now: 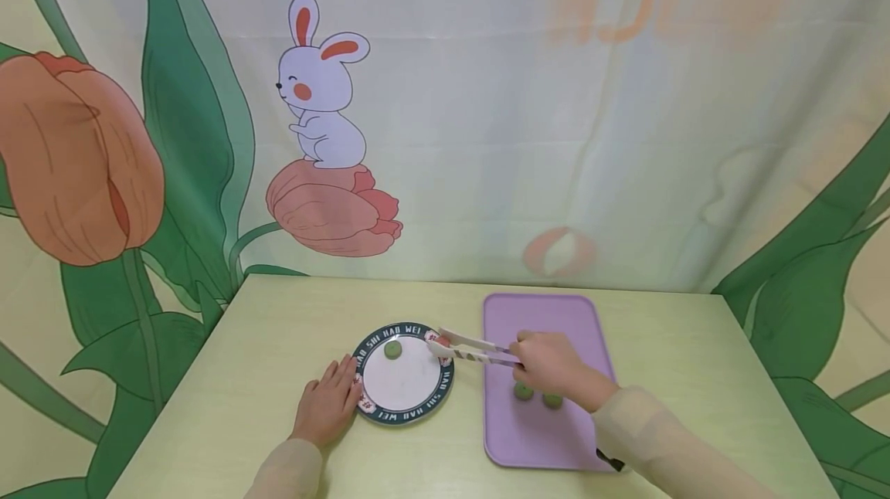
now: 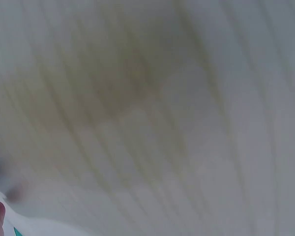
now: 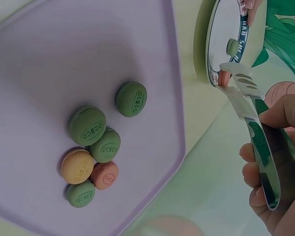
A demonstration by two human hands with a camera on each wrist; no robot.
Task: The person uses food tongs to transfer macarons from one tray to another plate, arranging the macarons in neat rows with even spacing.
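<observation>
My right hand point(image 1: 552, 364) grips metal tongs point(image 1: 480, 351) with white tips. Between the tips is a pinkish-red macaron point(image 3: 224, 77), at the right rim of a round plate point(image 1: 403, 391) with dark lettered edging. On the plate's upper left lies a green macaron point(image 1: 392, 349). My left hand point(image 1: 325, 404) rests flat on the table, fingertips at the plate's left rim. Under my right hand, the purple tray point(image 1: 535, 441) carries several green macarons point(image 3: 132, 99), a yellow one point(image 3: 77, 166) and a red one point(image 3: 104, 175).
The plate and tray stand side by side on a pale table point(image 1: 667, 360). A printed curtain point(image 1: 459, 136) with a rabbit and tulips hangs behind it. Beneath my right sleeve a dark object point(image 1: 610, 460) shows at the tray's corner. Blurred pale fabric point(image 2: 162, 123) fills the left wrist view.
</observation>
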